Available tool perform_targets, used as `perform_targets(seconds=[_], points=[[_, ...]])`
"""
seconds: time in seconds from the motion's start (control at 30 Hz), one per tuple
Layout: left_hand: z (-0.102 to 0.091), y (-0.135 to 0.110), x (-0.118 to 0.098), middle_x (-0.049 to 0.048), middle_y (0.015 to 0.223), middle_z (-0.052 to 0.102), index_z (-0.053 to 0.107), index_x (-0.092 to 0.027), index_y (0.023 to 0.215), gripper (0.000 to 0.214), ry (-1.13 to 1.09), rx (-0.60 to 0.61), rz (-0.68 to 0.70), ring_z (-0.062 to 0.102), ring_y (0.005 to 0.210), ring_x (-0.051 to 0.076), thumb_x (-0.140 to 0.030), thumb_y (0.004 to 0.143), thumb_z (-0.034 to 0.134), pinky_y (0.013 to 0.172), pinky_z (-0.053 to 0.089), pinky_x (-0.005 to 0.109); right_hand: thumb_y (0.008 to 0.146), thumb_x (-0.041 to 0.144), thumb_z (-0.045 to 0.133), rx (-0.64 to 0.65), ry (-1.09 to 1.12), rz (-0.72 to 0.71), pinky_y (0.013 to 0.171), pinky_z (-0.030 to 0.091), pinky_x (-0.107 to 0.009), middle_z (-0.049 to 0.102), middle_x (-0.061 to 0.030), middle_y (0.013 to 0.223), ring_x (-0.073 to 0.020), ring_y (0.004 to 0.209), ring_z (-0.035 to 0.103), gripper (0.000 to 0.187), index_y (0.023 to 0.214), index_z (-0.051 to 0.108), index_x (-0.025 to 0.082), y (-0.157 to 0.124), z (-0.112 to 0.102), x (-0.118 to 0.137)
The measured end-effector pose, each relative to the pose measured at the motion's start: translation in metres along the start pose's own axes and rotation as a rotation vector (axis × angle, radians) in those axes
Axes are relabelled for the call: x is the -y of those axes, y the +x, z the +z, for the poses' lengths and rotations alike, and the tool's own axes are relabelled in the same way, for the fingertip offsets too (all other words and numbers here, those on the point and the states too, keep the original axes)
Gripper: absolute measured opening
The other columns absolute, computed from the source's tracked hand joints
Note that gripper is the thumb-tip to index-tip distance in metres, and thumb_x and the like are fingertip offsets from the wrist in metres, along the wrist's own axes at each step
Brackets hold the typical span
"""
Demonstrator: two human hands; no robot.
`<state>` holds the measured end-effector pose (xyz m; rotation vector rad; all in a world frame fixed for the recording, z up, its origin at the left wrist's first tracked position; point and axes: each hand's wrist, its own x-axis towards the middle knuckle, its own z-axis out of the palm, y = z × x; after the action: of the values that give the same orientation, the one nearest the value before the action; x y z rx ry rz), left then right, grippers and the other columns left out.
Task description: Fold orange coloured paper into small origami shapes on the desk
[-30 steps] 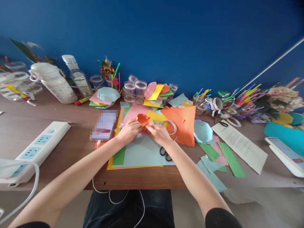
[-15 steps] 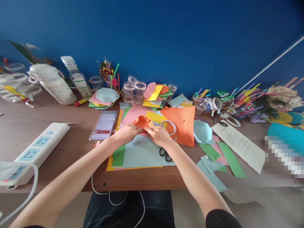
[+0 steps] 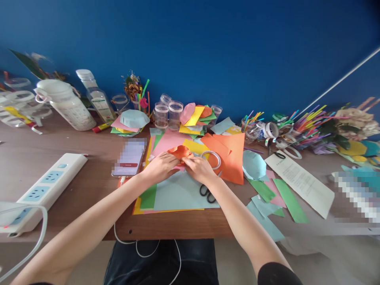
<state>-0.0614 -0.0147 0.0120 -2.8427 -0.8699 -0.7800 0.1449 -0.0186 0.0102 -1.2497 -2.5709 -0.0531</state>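
Left hand: the left hand (image 3: 163,165) pinches the left side of the orange paper (image 3: 179,151), fingers bent over its edge, apparently to steady it.
Right hand: the right hand (image 3: 198,168) grips the near right edge of the same piece between thumb and fingers, close beside the left; grips this near each other probably give control over a short stretch of rim without tearing it.
Orange paper: between both hands, over the stack, its rim turned up like a shallow dish; whether it rests on the sheets or is slightly lifted, I cannot tell.
Paper stack: the coloured sheets (image 3: 178,196) lie squarely before the person, likely serving as a flat working surface.
Tape: the tape roll (image 3: 219,159) lies by the right hand, partly over the orange sheets (image 3: 236,166), presumably for a short reach.
Scissors: the scissors (image 3: 204,191) have their black handles toward the person, which should make them easy to pick up; the right arm partly covers them.
Phone: the phone (image 3: 130,156) lies screen up left of the stack, perhaps for glancing at, joined to a white cable (image 3: 115,229).
Scraps: green strips (image 3: 291,201) lie right of the stack, seemingly kept apart from the handwork.
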Motion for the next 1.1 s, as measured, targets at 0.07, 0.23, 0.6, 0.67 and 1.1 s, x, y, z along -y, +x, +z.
perform_targets(seconds=[0.07,0.23,0.6,0.67,1.1], points=[[0.006,0.002,-0.002,0.0061,0.091,0.067,0.060,-0.016,0.096,0.018,0.010,-0.036,0.007,0.062,0.089,0.018,-0.029,0.094,0.049,0.080,0.047,0.034,0.087,0.024,0.055,-0.003,0.032,0.035,0.067,0.047,-0.028,0.071,-0.0074,0.094,-0.0212,0.081,0.066,0.033,0.120,0.055,0.022,0.000,-0.002,0.003],[0.015,0.001,0.004,0.0035,0.077,0.065,0.062,-0.016,0.088,0.025,0.043,-0.022,0.005,0.061,0.075,0.015,-0.026,0.097,0.041,0.073,0.046,0.031,0.089,0.034,0.054,-0.078,0.139,0.023,0.070,0.050,-0.027,0.070,-0.0056,0.102,-0.0198,0.088,0.066,0.033,0.121,0.053,0.024,-0.002,-0.006,0.005],[0.011,0.003,0.005,0.0046,0.090,0.068,0.065,-0.019,0.095,0.025,-0.082,0.004,-0.017,0.062,0.083,0.016,-0.018,0.095,0.040,0.076,0.046,0.032,0.092,0.015,0.043,-0.098,0.085,-0.061,0.074,0.049,-0.028,0.068,-0.0051,0.103,-0.0188,0.092,0.063,0.031,0.120,0.054,0.024,-0.003,-0.001,0.005],[0.010,0.003,0.004,0.0047,0.089,0.067,0.064,-0.019,0.096,0.025,-0.060,-0.002,-0.012,0.062,0.084,0.016,-0.020,0.096,0.040,0.077,0.046,0.032,0.090,0.013,0.044,-0.098,0.099,-0.057,0.074,0.048,-0.028,0.068,-0.0049,0.103,-0.0189,0.091,0.063,0.033,0.120,0.054,0.024,-0.002,0.001,0.004],[0.008,0.000,0.005,0.0024,0.074,0.065,0.066,-0.018,0.087,0.025,0.174,0.037,0.030,0.058,0.072,0.016,-0.022,0.096,0.043,0.071,0.041,0.032,0.082,0.018,0.062,-0.095,0.364,0.106,0.080,0.046,-0.029,0.068,-0.0037,0.094,-0.0191,0.090,0.062,0.033,0.114,0.056,0.023,0.001,0.000,0.002]])
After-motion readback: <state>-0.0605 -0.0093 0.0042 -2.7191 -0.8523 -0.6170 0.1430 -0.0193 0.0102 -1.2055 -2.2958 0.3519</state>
